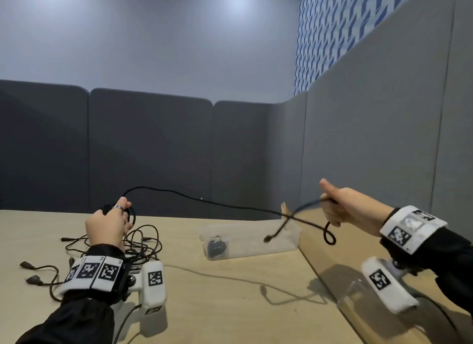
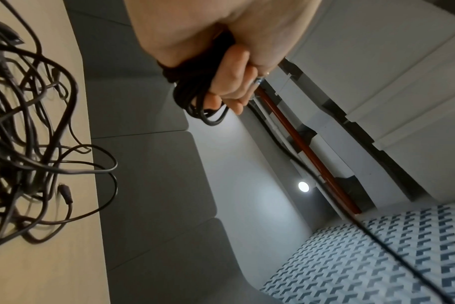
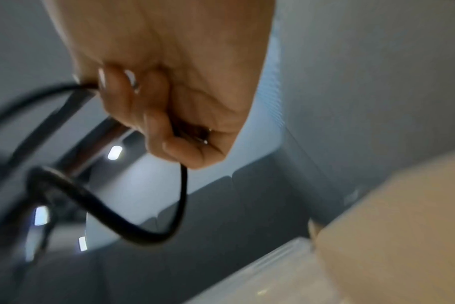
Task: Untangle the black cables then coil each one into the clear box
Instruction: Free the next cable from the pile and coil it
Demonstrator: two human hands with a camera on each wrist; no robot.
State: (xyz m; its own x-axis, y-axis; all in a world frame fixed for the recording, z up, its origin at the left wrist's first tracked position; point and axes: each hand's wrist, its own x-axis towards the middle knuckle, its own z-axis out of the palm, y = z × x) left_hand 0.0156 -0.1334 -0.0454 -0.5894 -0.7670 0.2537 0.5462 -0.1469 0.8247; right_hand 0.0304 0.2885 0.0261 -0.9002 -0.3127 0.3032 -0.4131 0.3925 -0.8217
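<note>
My left hand point(image 1: 112, 222) is raised above the table and grips a small bundle of coiled black cable point(image 2: 195, 96). From that bundle one black cable point(image 1: 204, 201) runs in the air to my right hand point(image 1: 335, 205), which is closed round it with the thumb up. Its free end point(image 1: 267, 238) dangles over the clear box point(image 1: 289, 237), and a small loop point(image 1: 329, 234) hangs below the right fist. Inside the box lies one dark coiled cable point(image 1: 216, 246). A tangled pile of black cables point(image 1: 138, 243) lies on the table under my left hand.
The wooden table point(image 1: 217, 305) ends at a raised ledge point(image 1: 358, 261) on the right. Grey padded partitions point(image 1: 153, 151) close off the back and right side. Loose plugs point(image 1: 28, 265) lie at the table's left.
</note>
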